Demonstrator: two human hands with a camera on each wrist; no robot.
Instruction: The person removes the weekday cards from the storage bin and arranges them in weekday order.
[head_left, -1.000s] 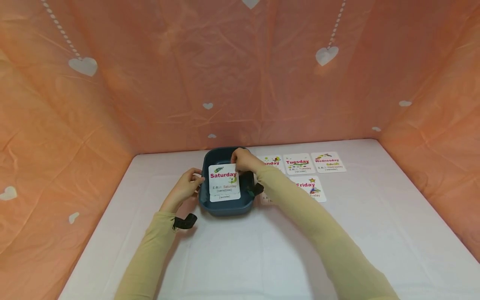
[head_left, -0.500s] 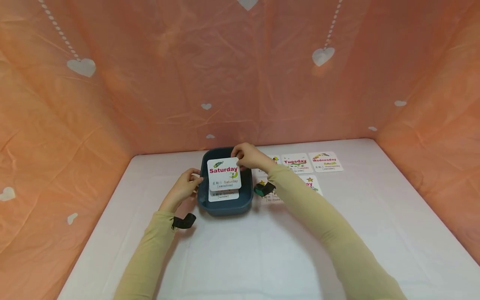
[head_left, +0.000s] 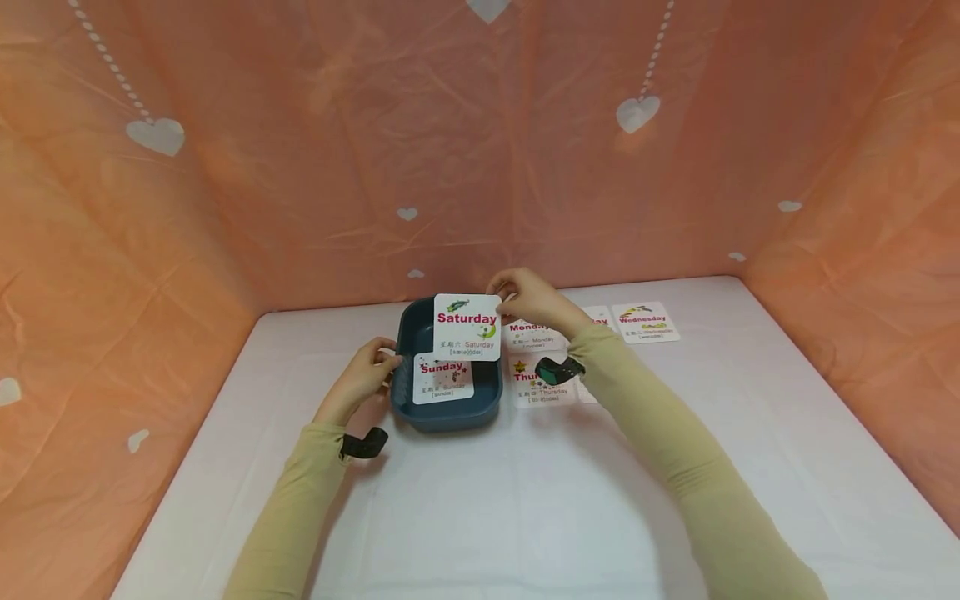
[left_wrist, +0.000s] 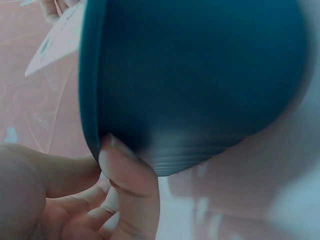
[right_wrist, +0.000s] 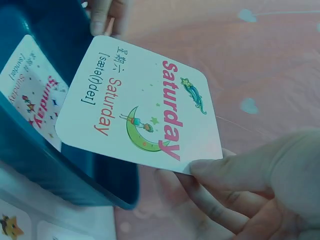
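Note:
My right hand (head_left: 536, 300) pinches the Saturday card (head_left: 467, 327) by its upper right side and holds it above the dark blue basin (head_left: 447, 418). In the right wrist view the thumb lies on the face of the Saturday card (right_wrist: 135, 107), with fingers behind it. Inside the basin lies the Sunday card (head_left: 442, 380), partly covered by the raised card in the head view. My left hand (head_left: 365, 377) grips the basin's left rim. The left wrist view shows thumb and finger on either side of the rim of the basin (left_wrist: 200, 75).
Right of the basin lie the Monday card (head_left: 534, 335), the Thursday card (head_left: 543, 393), the Wednesday card (head_left: 647, 323) and others half hidden by my right arm. A white cloth (head_left: 480, 517) covers the table. Orange sheets with hearts (head_left: 480, 150) hang around it.
My right hand has lifted the Saturday card off the Sunday card and moved it up and to the right. The Sunday card now shows more fully. My left hand keeps its grip on the basin.

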